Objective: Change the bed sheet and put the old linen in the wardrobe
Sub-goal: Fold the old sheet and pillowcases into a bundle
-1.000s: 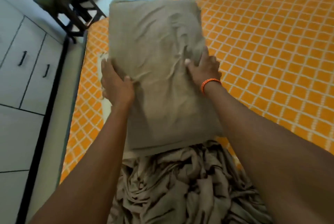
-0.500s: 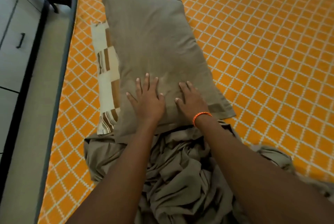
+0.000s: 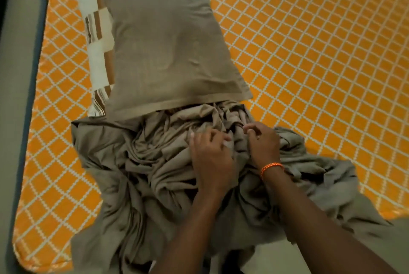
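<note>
A crumpled grey-brown bed sheet [image 3: 155, 174] lies heaped at the near edge of the mattress [image 3: 309, 52], which has an orange cover with a white lattice. Both hands rest on the heap's upper right. My left hand [image 3: 212, 158] has its fingers curled into the folds. My right hand [image 3: 263, 143], with an orange band at the wrist, pinches a fold just beside it. Beyond the heap lies a pillow in a grey-brown case [image 3: 166, 41], flat on the mattress. A second pillow with cream and brown stripes [image 3: 97, 52] sticks out from under its left side.
Grey floor [image 3: 17, 96] runs along the left side of the mattress. The sheet's lower part hangs over the mattress's near edge. A dark strip of furniture base shows at the top left corner.
The pillow, held up a second ago, was laid flat on the striped pillow. Both hands then left it and came back onto the crumpled sheet.
</note>
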`<state>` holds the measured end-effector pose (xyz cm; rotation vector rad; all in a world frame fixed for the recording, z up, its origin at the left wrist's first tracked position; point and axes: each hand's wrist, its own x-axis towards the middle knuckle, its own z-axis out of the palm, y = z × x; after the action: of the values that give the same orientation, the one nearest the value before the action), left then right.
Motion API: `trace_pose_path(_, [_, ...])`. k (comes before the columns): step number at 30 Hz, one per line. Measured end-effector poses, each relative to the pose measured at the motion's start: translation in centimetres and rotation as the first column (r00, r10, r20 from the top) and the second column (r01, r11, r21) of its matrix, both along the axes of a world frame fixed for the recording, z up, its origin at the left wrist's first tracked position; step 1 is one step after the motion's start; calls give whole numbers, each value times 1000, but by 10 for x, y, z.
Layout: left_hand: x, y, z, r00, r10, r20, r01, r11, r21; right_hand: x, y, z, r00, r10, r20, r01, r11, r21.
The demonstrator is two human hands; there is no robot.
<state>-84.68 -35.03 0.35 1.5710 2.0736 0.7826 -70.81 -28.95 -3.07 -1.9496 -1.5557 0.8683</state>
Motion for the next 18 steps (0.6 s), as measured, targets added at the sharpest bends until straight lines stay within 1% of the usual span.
trace_pose_path(3, [47, -49, -3, 989, -142, -50, 145, 988, 61, 35, -43, 8, 998, -44, 32, 43, 998, 52])
trace_pose_path(4, [59, -62, -7, 982, -185, -39, 188, 979, 74, 44, -56, 11, 997, -52, 49, 48, 996, 77])
trace_pose_path(6, [85, -87, -16, 965, -261, 34, 258, 964, 67, 64, -89, 15, 996, -37, 87, 26, 991, 128])
trace_pose_path(7, [96, -97, -20, 955, -285, 81, 284, 958, 33, 72, -108, 16, 993, -12, 114, -6, 988, 156])
trace_pose_path(9, [112, -112, -30, 933, -309, 184, 329, 941, -85, 82, -143, 16, 979, 68, 190, -107, 973, 204])
trace_pose_path(11, [125, -126, -41, 909, -345, 233, 393, 897, -201, 93, -180, 13, 958, 105, 268, -175, 952, 252])
trace_pose_path(13, [132, -135, -48, 893, -383, 236, 438, 862, -256, 104, -210, 9, 948, 62, 311, -150, 952, 267])
trace_pose_path(15, [137, -137, -52, 860, -424, 285, 495, 829, -260, 117, -226, 5, 945, -11, 327, -71, 968, 239])
trace_pose_path(16, [140, -136, -54, 840, -461, 284, 533, 798, -281, 123, -230, 2, 943, -21, 332, -50, 977, 206])
trace_pose_path(17, [145, -134, -56, 828, -505, 244, 560, 766, -314, 130, -233, -1, 939, -8, 343, -51, 985, 164])
trace_pose_path(18, [150, -132, -60, 824, -541, 169, 563, 747, -353, 135, -234, -4, 930, 14, 367, -62, 991, 120])
